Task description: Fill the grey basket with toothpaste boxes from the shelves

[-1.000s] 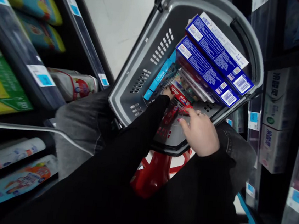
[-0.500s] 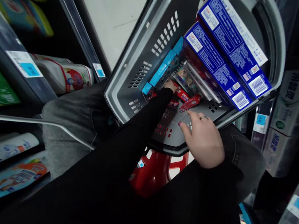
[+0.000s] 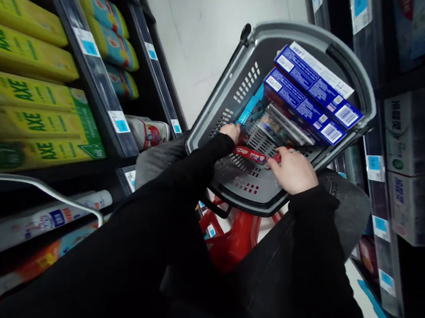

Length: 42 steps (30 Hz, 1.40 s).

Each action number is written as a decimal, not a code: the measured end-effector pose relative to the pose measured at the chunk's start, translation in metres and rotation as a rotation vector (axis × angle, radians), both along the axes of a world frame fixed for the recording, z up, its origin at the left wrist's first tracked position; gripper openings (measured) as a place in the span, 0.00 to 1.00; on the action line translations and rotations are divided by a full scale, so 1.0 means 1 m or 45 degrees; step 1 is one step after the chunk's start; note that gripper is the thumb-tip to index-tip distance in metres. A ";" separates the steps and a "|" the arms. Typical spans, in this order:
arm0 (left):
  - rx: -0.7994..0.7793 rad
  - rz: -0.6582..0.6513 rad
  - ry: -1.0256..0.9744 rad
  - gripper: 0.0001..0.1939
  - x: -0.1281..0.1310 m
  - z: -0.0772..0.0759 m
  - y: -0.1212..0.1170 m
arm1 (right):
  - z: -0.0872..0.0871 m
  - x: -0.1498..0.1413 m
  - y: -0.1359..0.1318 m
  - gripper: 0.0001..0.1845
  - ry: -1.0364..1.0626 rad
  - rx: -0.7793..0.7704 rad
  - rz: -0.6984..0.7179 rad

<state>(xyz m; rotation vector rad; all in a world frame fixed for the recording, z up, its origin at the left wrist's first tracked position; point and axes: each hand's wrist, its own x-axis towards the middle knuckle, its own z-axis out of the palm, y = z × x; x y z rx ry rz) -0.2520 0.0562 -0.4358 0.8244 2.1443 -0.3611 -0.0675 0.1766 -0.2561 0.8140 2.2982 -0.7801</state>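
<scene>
Both hands are inside a grey shopping basket (image 3: 213, 96). My right hand (image 3: 296, 172) is closed, thumb and fingers around the end of a small red packet (image 3: 274, 160). Left of it, a longer red packet (image 3: 249, 154) with white lettering slants across the basket floor. At the basket's left side my left hand (image 3: 231, 131) is curled, its fingertips partly hidden beside a blue packet (image 3: 246, 113) and dark red items. Behind the hands, clear-fronted flat packages (image 3: 277, 125) lean against two blue boxes (image 3: 305, 103) with barcodes, stood along the far right side.
Shelves flank me, with yellow-green AXE packs (image 3: 25, 91) and a white bottle (image 3: 58, 218) at left, and white boxes (image 3: 404, 138) at right. Red plastic (image 3: 240, 235) shows below the basket between my knees. A white cable (image 3: 53, 190) crosses at left. Pale floor (image 3: 212, 17) lies ahead.
My view has shifted, so the basket appears smaller and more of the left shelf shows. My right hand has closed on a red packet. My left hand has drawn back toward the basket's left side.
</scene>
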 end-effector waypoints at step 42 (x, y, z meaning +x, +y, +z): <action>0.055 -0.403 -0.292 0.19 0.069 -0.078 -0.032 | -0.001 -0.002 0.000 0.19 -0.015 -0.016 -0.043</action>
